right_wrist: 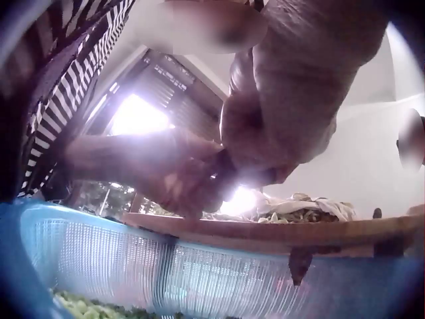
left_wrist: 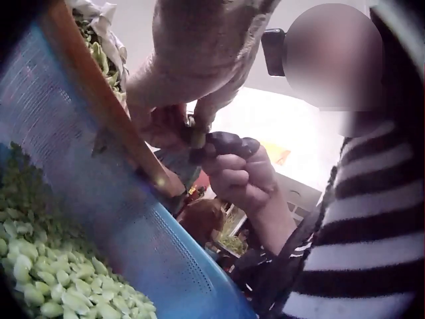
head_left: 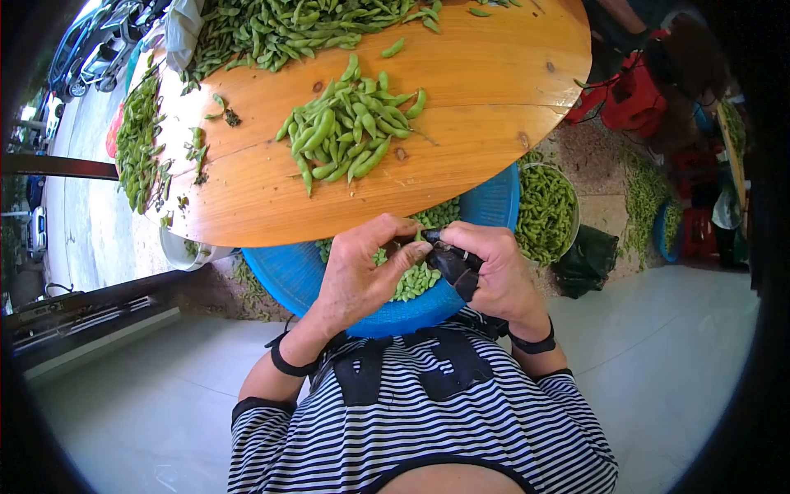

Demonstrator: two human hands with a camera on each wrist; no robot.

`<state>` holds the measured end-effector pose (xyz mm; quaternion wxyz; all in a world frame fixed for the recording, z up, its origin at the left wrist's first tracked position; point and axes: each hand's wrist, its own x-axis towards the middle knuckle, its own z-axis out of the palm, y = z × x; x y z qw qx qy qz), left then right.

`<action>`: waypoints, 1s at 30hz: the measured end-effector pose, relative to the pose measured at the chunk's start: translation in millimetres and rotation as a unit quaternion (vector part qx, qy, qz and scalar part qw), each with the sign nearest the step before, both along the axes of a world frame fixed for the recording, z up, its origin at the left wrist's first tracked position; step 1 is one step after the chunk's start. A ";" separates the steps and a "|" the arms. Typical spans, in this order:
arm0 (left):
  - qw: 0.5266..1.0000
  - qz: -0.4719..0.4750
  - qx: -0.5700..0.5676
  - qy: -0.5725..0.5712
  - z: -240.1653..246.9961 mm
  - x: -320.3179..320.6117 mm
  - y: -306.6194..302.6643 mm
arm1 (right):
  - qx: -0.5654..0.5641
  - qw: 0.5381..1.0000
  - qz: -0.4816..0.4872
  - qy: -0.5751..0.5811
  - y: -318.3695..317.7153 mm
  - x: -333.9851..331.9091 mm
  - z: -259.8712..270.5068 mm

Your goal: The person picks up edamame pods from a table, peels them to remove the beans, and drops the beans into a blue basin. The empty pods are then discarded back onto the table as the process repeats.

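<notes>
Both hands meet over a blue plastic basket [head_left: 280,280] under the table's near edge. My left hand [head_left: 387,251] pinches a green bean pod [head_left: 417,240] between thumb and fingers. My right hand [head_left: 461,257] grips the same pod from the other side; a dark cover [head_left: 457,265] sits over its thumb and fingertip. In the left wrist view the pod [left_wrist: 197,137] shows between the left hand [left_wrist: 189,113] and the right hand [left_wrist: 229,159]. Shelled pale green beans [head_left: 415,281] lie in the basket below. The right wrist view is backlit and hides the pod.
A round wooden table [head_left: 477,90] carries a heap of pods [head_left: 350,128], with more pods [head_left: 288,29] at the far side. A metal bowl of pods [head_left: 545,210] stands on the floor at right. Red crates [head_left: 629,99] and another person are beyond.
</notes>
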<state>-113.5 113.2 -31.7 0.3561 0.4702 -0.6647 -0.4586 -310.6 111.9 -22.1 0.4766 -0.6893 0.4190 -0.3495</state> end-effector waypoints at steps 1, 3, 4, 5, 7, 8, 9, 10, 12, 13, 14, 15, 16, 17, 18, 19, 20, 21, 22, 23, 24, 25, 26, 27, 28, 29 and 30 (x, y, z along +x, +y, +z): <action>1.000 0.001 0.000 0.000 -0.2 2.2 -0.5 | -0.021 1.000 -0.012 0.018 1.1 0.6 -1.8; 0.997 -0.024 0.062 0.024 -0.5 6.2 -2.0 | -0.029 0.999 -0.023 0.040 2.9 4.3 3.4; 0.998 -0.024 0.062 0.024 1.3 4.7 -1.6 | -0.036 0.997 -0.033 0.062 4.4 7.4 5.2; 0.989 0.002 0.127 0.069 4.7 1.6 -0.8 | -0.036 0.997 -0.033 0.062 7.6 11.9 3.3; 0.974 0.029 0.191 0.114 4.7 -4.6 0.7 | -0.119 0.980 -0.112 0.110 15.4 25.0 -2.3; 0.966 0.050 0.199 0.155 1.2 -8.1 1.2 | -0.134 0.974 -0.143 0.112 17.0 32.9 -1.2; 0.956 0.071 0.206 0.195 -1.0 -11.7 1.6 | -0.134 0.974 -0.142 0.112 18.7 34.5 -3.3; 0.956 0.071 0.207 0.196 -1.1 -14.9 2.8 | -0.149 0.969 -0.139 0.136 20.8 35.6 -7.5; 0.942 0.122 0.222 0.220 -0.4 -20.0 6.2 | -0.164 0.964 -0.135 0.161 23.8 38.0 -12.1; 0.942 0.124 0.222 0.220 -1.4 -21.9 7.0 | -0.167 0.963 -0.139 0.159 25.0 39.5 -13.0; 0.944 0.137 0.205 0.219 -3.2 -23.3 7.3 | -0.171 0.962 -0.143 0.158 25.3 40.5 -13.9; 0.946 0.149 0.188 0.218 -4.7 -24.5 7.6 | -0.171 0.962 -0.142 0.157 25.1 40.9 -14.6; 0.946 0.150 0.188 0.217 -5.6 -25.9 8.3 | -0.184 0.959 -0.149 0.153 24.7 41.2 -15.3; 0.937 0.162 0.198 0.239 -6.5 -27.4 9.3 | -0.197 0.956 -0.156 0.148 24.1 41.3 -15.8; 0.927 0.174 0.209 0.260 -7.6 -28.6 10.1 | -0.197 0.957 -0.156 0.148 23.3 41.0 -15.7; 0.927 0.174 0.209 0.260 -9.9 -29.6 10.4 | -0.199 0.956 -0.161 0.145 22.4 40.2 -15.3; 0.917 0.171 0.216 0.289 -12.7 -30.5 10.7 | -0.202 0.955 -0.165 0.142 21.8 39.4 -15.0; 0.906 0.169 0.222 0.318 -14.1 -30.9 10.9 | -0.202 0.955 -0.166 0.142 21.5 38.2 -14.7; 0.906 0.169 0.222 0.318 -13.2 -30.3 10.6 | -0.192 0.955 -0.179 0.136 21.3 37.0 -14.4; 0.890 0.152 0.252 0.348 -11.2 -29.2 10.0 | -0.182 0.956 -0.191 0.128 20.8 36.3 -14.0; 0.872 0.136 0.282 0.377 -8.9 -28.7 9.5 | -0.186 0.953 -0.208 0.115 18.9 37.8 -13.1; 0.872 0.136 0.281 0.377 -6.4 -29.4 9.0 | -0.187 0.953 -0.208 0.115 18.8 37.6 -13.3; 0.876 0.139 0.275 0.372 -3.7 -30.7 8.4 | -0.183 0.954 -0.209 0.116 18.9 37.3 -13.8; 0.879 0.142 0.270 0.367 -2.2 -31.9 8.2 | -0.179 0.954 -0.209 0.117 19.4 36.8 -14.2; 0.879 0.142 0.271 0.367 -1.5 -32.6 8.5 | -0.179 0.954 -0.209 0.117 20.4 36.1 -13.9; 0.878 0.147 0.267 0.369 -0.9 -32.8 8.8 | -0.185 0.954 -0.203 0.123 21.5 35.4 -12.9; 0.878 0.153 0.262 0.371 -0.4 -32.7 9.0 | -0.191 0.953 -0.196 0.128 22.3 35.2 -11.7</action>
